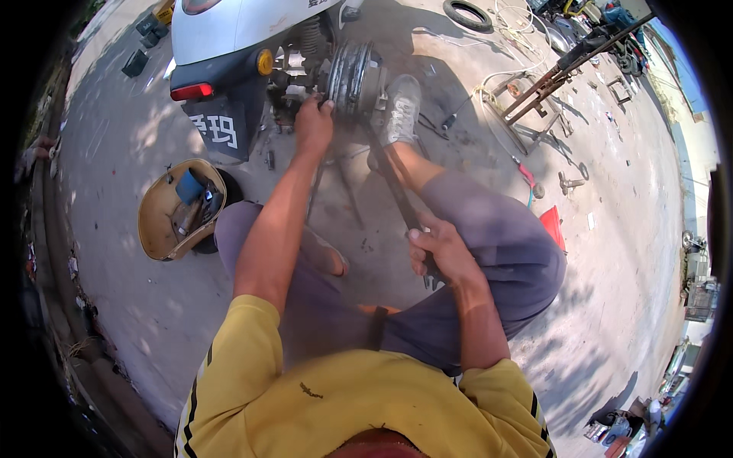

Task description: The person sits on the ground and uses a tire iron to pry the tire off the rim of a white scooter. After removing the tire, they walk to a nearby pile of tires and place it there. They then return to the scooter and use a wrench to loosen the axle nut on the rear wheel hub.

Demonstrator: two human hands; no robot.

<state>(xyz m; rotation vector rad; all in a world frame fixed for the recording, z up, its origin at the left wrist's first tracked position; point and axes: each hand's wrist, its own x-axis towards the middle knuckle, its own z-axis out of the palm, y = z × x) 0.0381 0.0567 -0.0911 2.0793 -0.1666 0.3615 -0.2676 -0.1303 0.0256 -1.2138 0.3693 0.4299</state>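
Observation:
In front of me is the bare metal wheel rim (347, 80) of a white scooter (244, 30), with no tyre on it. At the rim's left side my left hand (313, 126) is closed, its fingertips against the parts there; what they grip is hidden. My right hand (441, 248) is wrapped round the lower end of a long dark metal bar (397, 187). The bar slants up and left, its far end at the rim's underside, and a forked tip shows below my hand. My shoe (402, 111) is planted beside the rim's right side.
A cut-open tan bucket (156, 221) with tools stands at my left. A screwdriver (450, 122) and other small tools lie right of my shoe. Farther right are a rusty metal stand (527, 107), a hose with a red handle (527, 175) and a loose tyre (467, 15).

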